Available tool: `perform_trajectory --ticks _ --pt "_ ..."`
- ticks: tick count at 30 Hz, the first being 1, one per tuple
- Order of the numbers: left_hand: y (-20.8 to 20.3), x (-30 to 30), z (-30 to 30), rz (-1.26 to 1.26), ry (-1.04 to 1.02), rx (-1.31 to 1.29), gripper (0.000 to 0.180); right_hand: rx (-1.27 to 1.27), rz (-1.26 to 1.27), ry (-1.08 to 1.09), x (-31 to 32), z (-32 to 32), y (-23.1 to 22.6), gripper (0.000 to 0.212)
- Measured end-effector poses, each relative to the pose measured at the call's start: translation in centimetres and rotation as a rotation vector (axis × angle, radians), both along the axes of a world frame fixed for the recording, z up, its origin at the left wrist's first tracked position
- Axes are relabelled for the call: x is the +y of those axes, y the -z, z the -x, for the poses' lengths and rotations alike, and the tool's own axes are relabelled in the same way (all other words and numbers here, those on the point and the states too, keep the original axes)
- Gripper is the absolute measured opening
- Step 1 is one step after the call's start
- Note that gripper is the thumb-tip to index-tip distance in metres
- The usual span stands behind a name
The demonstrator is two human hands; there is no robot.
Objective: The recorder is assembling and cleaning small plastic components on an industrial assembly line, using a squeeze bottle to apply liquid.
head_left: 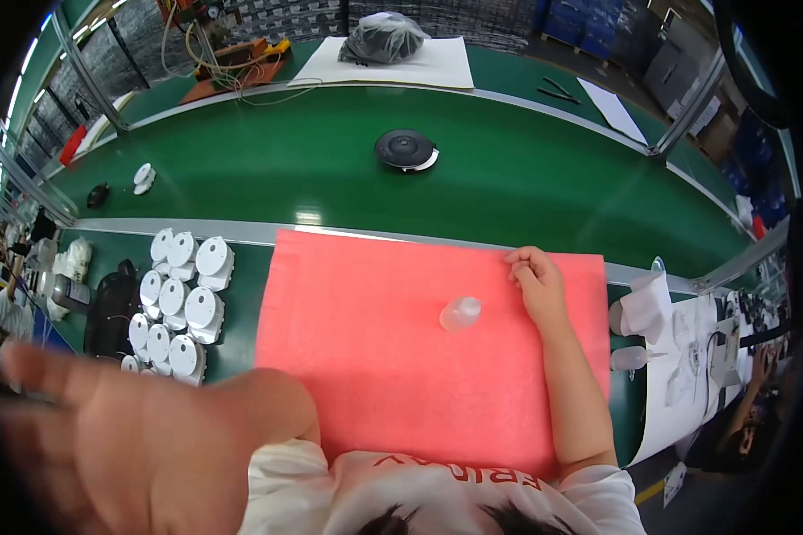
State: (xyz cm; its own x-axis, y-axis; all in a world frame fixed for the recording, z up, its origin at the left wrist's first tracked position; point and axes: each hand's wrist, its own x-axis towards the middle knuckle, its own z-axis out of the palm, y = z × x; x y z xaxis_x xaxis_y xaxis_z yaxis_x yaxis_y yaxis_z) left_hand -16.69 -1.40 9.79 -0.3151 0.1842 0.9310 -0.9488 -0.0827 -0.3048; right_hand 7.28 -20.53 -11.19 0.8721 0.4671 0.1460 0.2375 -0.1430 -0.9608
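- The left hand point(143, 428) looms large and blurred at the lower left; its fingers look extended and nothing shows in its grasp, though the tips fade into the dark rim.
- The right hand point(537, 278) rests near the far right part of the pink mat point(384, 374), fingers loosely bent, with nothing visible in them.
- The small translucent plastic bottle point(459, 314) is on that mat, left of the right hand and apart from it; whether it stands or lies, I cannot tell.
- Being light and round-sided, the bottle could roll or topple if the right forearm swept leftward or the mat got tugged.
- The white round-topped units point(203, 308) sit close together in rows on the bench point(243, 294), left of the mat; a careless swing of the left hand could knock one into its neighbours.
- Just beyond the mat's right edge, a translucent nozzle bottle point(629, 358) lies near the right forearm; an outward elbow might push it, and any liquid inside could leak.
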Motion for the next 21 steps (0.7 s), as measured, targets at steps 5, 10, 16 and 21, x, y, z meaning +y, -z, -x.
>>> perform_trajectory --ticks 5,10,16,21 --pt "2.4 -0.7 1.0 0.086 0.502 -0.438 0.056 -0.016 0.03 -0.033 -0.3 -0.1 0.1 0.015" --pt "3.9 -1.2 1.7 0.137 1.152 -0.984 0.054 -0.009 -0.014 -0.051 -0.6 -0.2 0.5 0.015" --pt "5.9 -1.1 5.9 0.17 1.911 -1.599 0.057 -0.008 -0.03 -0.068 -0.4 -0.3 0.5 0.015" --pt "7.3 -0.4 8.0 0.178 2.417 -2.025 0.06 -0.013 -0.02 -0.069 0.0 0.0 0.2 0.015"
